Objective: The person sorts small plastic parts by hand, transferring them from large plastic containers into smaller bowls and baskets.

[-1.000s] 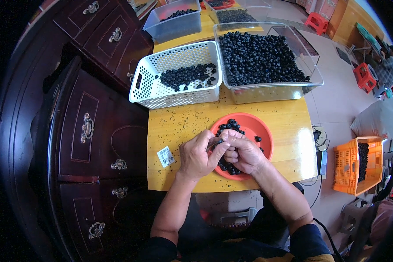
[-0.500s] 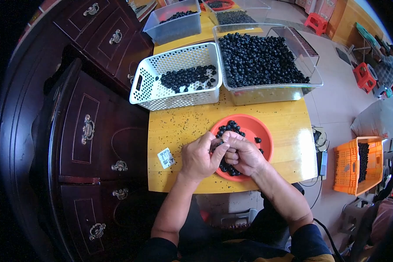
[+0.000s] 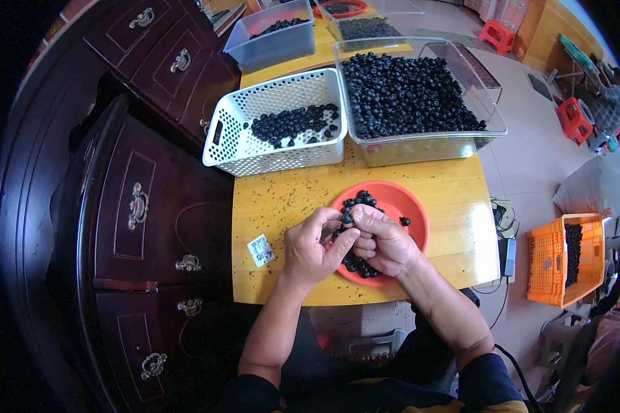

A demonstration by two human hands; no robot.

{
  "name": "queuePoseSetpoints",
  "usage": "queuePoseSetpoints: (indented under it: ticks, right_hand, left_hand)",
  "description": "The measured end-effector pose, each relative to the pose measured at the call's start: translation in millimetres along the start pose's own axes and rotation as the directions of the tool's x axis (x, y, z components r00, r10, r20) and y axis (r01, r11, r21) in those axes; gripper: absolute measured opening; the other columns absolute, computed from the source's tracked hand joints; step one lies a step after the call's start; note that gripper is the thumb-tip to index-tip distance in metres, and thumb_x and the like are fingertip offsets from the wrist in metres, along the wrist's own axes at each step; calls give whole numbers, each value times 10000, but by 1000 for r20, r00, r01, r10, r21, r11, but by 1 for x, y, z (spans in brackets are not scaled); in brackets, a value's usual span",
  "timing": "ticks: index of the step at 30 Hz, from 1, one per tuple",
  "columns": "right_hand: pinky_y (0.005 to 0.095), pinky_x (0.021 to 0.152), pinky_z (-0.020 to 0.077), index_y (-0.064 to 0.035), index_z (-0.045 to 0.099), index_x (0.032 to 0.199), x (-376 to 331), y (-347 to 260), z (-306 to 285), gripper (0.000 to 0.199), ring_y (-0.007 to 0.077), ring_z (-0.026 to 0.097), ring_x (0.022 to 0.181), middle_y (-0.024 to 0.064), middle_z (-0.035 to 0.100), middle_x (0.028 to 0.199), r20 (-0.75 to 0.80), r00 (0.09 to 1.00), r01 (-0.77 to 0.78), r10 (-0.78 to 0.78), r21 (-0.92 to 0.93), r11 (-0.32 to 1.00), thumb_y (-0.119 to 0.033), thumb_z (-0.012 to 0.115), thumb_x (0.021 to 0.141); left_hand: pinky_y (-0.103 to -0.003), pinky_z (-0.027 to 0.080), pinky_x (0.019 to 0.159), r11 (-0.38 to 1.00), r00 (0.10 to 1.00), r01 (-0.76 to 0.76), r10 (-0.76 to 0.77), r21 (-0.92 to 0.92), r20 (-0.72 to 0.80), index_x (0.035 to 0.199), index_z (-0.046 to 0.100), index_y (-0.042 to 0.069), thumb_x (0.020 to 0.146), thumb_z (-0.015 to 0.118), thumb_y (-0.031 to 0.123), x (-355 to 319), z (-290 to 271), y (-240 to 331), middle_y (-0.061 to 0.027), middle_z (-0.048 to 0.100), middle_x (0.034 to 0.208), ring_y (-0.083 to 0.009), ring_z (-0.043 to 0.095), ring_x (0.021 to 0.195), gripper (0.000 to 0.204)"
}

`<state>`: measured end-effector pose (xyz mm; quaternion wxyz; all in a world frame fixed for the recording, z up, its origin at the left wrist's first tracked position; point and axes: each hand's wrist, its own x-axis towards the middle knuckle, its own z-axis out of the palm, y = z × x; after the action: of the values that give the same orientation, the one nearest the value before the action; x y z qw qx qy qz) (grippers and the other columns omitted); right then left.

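Over the red plate [image 3: 408,201] on the yellow bench [image 3: 458,206], a small black round piece [image 3: 347,217] was pinched in the right hand [image 3: 386,242]; beside it the left hand's [image 3: 311,244] fingers were curved, their grip unclear.

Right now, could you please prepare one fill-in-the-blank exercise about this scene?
The large clear rectangular plastic box stands directly to the ____ of the white perforated plastic basket.
Of these two, the ____ holds more small round black pieces.
Of the two bare hands, the ____ one is nearer to the small white rectangular label.
The perforated plastic crate on the floor is coloured ____.

Missing words: right; box; left; orange.
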<state>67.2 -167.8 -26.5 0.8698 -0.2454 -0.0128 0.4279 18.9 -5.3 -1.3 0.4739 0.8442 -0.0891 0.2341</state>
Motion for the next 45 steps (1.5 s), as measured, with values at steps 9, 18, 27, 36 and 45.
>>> queuePoseSetpoints:
  ticks: [9, 18, 27, 36, 45]
  right_hand:
    - [183, 476, 245, -151, 577, 938, 0, -1, 2, 159, 10, 322, 560, -103, 391, 682, 38, 994, -103, 101, 51, 993, -266, 578, 1049]
    - [181, 476, 251, -152, 569, 933, 4, 5, 3, 172, 12, 325, 552, -104, 391, 686, -49, 993, -105, 106, 15, 994, -276, 565, 1053]
    - [206, 543, 370, -80, 609, 1056, 4, -3, -3, 232, 61, 433, 618, -61, 496, 761, -154, 986, -49, 56, 49, 998, -303, 548, 1043]
    - [312, 827, 553, -58, 635, 1104, 4, -5, -13, 322, 187, 663, 950, 56, 684, 1009, -104, 995, 31, -7, 231, 973, -358, 527, 1054]
    - [466, 1111, 444, 11, 521, 1282, 2, -8, -11, 513, 337, 576, 1235, 205, 611, 1273, 15, 994, 92, -104, 363, 927, -448, 457, 1062]
  left_hand:
    - [-247, 402, 486, 989, 997, 74, -71, -125, 29, 1018, 671, 45, 857, 783, 46, -2, -1, 3, 5, 568, 629, -50, 482, 520, 196]
    - [-256, 448, 496, 999, 999, 47, -47, -21, 8, 972, 672, 50, 818, 807, 40, -6, -3, 1, -39, 662, 695, -94, 583, 542, 205]
    - [-272, 377, 494, 975, 985, 150, -162, 163, 63, 930, 675, 31, 843, 785, 107, 7, -13, -4, 20, 488, 574, -57, 439, 525, 160]
    - [-272, 426, 572, 873, 971, 166, -64, 459, -230, 1088, 680, 14, 901, 746, 210, 117, -56, -9, -1, 557, 662, -70, 478, 603, 280]
    - [-302, 476, 545, 970, 954, 207, -229, 129, 192, 1065, 708, 70, 824, 808, 147, 5, 9, 34, -37, 596, 636, -126, 562, 544, 273]
